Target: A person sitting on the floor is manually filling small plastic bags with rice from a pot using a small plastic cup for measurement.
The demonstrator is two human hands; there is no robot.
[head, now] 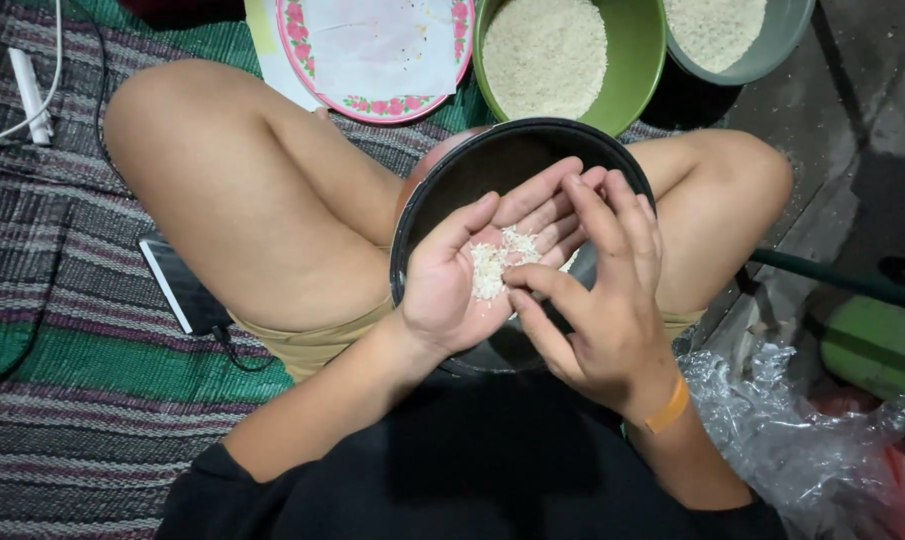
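Down in the lap of a person sitting cross-legged, the left hand (pixel 463 280) lies palm up and gently cupped, cradling a small heap of white rice grains (pixel 501 262) across the palm and the base of the fingers. It is a loose, open cradle, not a clenched fist. The right hand (pixel 598 300) hovers just over it from the right, its thumb and forefinger drawn together at the edge of the grains; they seem to pinch something tiny, though whether a grain sits between them is too small to tell. A flat orange band (pixel 670 406) circles the right wrist.

Both hands hang above a round, dark, smooth-walled pot (pixel 443 185), which rests between the bare knees and looks matt black inside. Beyond it, on the far side, stands a glossy green bowl (pixel 638 70) filled with pale, fine-grained rice, and to its right a grey-green bowl (pixel 783 35) holds more of the same. Left of the green bowl lies a round pink-rimmed plate (pixel 298 50) with a flower border, a sheet of white paper over its middle.

Underneath spreads a coarse woven mat (pixel 83 390) in purple, grey and green stripes. A flat dark phone (pixel 178 285) with a white edge lies on it beside the left thigh, with a white cable (pixel 33 95) farther off. Near right, crinkled clear plastic (pixel 793 420) bunches on the bare grey floor.
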